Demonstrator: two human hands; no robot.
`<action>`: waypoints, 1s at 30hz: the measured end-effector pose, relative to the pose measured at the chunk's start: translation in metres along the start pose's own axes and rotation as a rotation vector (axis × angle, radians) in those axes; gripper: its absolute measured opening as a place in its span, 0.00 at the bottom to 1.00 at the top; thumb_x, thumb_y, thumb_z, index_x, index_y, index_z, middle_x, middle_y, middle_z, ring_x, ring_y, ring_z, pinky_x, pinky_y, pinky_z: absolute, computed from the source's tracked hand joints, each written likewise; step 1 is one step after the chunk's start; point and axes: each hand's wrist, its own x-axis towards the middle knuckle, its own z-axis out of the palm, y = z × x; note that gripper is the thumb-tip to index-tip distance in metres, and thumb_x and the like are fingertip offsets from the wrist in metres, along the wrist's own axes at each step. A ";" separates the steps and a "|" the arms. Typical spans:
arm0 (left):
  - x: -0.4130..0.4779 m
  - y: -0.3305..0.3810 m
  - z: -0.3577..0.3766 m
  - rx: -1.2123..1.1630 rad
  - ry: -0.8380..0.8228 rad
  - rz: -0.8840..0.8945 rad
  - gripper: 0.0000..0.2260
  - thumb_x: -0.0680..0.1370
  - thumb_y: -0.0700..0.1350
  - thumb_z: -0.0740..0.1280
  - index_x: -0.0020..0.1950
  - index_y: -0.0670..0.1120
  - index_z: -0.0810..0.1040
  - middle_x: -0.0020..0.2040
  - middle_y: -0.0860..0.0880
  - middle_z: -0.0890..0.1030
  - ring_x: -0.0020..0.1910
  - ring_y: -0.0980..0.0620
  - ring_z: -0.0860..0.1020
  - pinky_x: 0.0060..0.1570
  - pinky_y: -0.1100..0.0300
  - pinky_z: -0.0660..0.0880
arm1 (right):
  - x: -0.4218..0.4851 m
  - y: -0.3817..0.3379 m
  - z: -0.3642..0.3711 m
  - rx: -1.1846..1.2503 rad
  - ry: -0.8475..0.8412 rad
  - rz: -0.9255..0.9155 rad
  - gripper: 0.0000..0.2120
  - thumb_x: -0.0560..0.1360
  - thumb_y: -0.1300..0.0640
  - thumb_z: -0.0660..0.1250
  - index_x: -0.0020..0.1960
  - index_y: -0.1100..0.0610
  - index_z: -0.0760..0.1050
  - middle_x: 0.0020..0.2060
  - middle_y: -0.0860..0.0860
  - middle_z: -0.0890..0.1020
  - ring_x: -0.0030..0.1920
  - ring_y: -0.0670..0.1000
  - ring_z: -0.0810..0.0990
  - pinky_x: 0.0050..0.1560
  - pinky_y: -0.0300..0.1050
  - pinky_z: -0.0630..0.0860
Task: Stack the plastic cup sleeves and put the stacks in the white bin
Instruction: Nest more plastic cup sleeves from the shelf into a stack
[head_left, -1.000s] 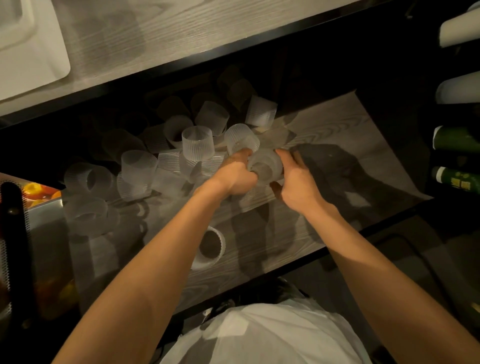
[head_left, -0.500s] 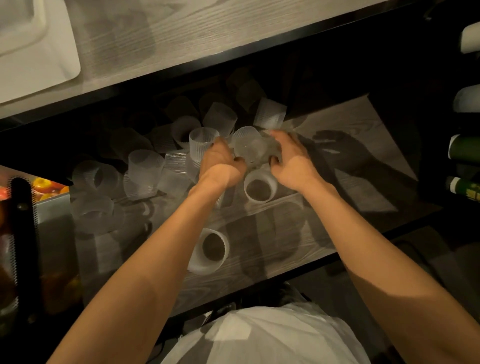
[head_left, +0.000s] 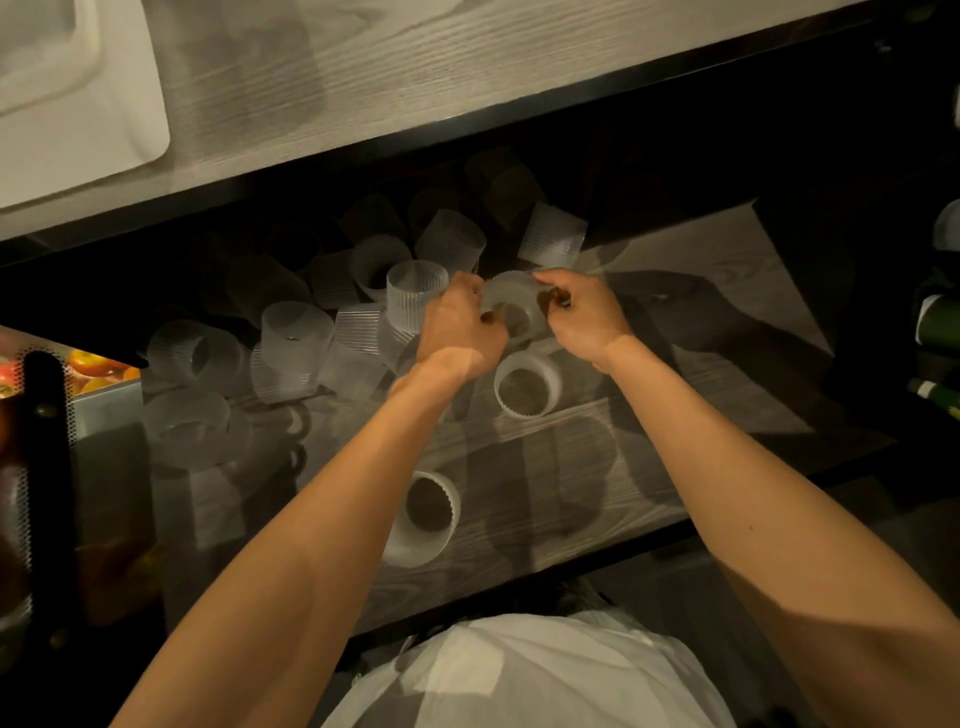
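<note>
Dim grey wood shelf (head_left: 545, 467) under the worktop (head_left: 363, 78) carries the plastic cup sleeves. One held sleeve (head_left: 511, 306), ribbed and cloudy, is between both hands. The left hand (head_left: 457, 332) has its grip curled round the left side, and the right hand (head_left: 584, 319) pinches the right rim. Just nearer than the held sleeve a second sleeve (head_left: 527, 387) stands upright on the shelf, and nearer still a third sleeve (head_left: 426, 519). To its left lies a loose heap of sleeves (head_left: 296, 338). Far up and left of it the white bin (head_left: 78, 104) sits on the worktop.
</note>
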 end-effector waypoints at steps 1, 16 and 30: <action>0.001 -0.001 0.001 0.024 -0.022 -0.001 0.21 0.79 0.40 0.66 0.72 0.43 0.69 0.65 0.45 0.77 0.57 0.51 0.76 0.51 0.65 0.70 | 0.002 0.003 0.001 -0.006 -0.021 0.011 0.20 0.82 0.64 0.62 0.72 0.53 0.75 0.67 0.51 0.79 0.67 0.50 0.76 0.68 0.45 0.73; 0.007 0.005 -0.007 0.042 -0.070 0.040 0.23 0.80 0.42 0.65 0.74 0.47 0.68 0.67 0.50 0.77 0.65 0.50 0.76 0.59 0.59 0.75 | 0.000 0.000 -0.009 0.035 0.025 0.038 0.17 0.83 0.61 0.59 0.71 0.54 0.73 0.64 0.51 0.78 0.62 0.48 0.76 0.61 0.42 0.75; -0.029 -0.034 -0.009 0.065 -0.284 0.065 0.10 0.74 0.44 0.69 0.55 0.53 0.80 0.49 0.54 0.84 0.49 0.54 0.82 0.54 0.53 0.82 | -0.072 0.013 -0.024 -0.027 -0.191 0.023 0.14 0.80 0.56 0.63 0.64 0.49 0.77 0.50 0.48 0.84 0.50 0.50 0.83 0.54 0.52 0.81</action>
